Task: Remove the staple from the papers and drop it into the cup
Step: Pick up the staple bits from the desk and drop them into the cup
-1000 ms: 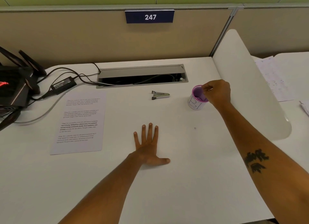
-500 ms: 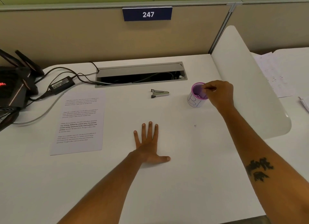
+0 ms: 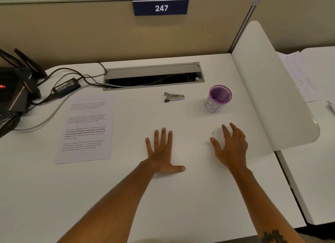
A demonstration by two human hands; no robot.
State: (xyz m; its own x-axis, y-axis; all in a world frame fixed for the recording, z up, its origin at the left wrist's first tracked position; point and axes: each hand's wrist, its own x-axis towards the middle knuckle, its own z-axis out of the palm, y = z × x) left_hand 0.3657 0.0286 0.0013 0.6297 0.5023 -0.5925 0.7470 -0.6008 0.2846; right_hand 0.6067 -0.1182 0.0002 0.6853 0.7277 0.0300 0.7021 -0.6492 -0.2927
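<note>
While your left hand (image 3: 160,150) lies flat and palm-down on the white desk (image 3: 181,197) at the centre of the frame, fingers spread and thumb stretched out to the right, it has hold of nothing. Your right hand (image 3: 231,145) sits to the right of it, well apart, with its fingers loosely splayed and slightly curled above or on the desk surface; it too is empty. Above the right hand, toward the upper right of the frame, the cup (image 3: 218,98) stands upright, white-walled with a purple rim and purple inside, with dark handwriting on its side; small specks lie at its bottom, too small to name. Left of the cup, apart from it, the metal staple remover (image 3: 173,97) lies on its side. At the left of the frame the papers (image 3: 87,128) lie flat, printed side up, with no hand touching them; the staple itself cannot be made out. A tiny dark speck (image 3: 212,133) sits on the desk just beside your right fingertips. Behind the staple remover an open cable tray (image 3: 154,76) is set into the desk, and at the far left a black power adapter (image 3: 66,87) and cables lead toward a black router (image 3: 16,87). A sign (image 3: 161,7) reading 247 hangs on the partition at the top.
</note>
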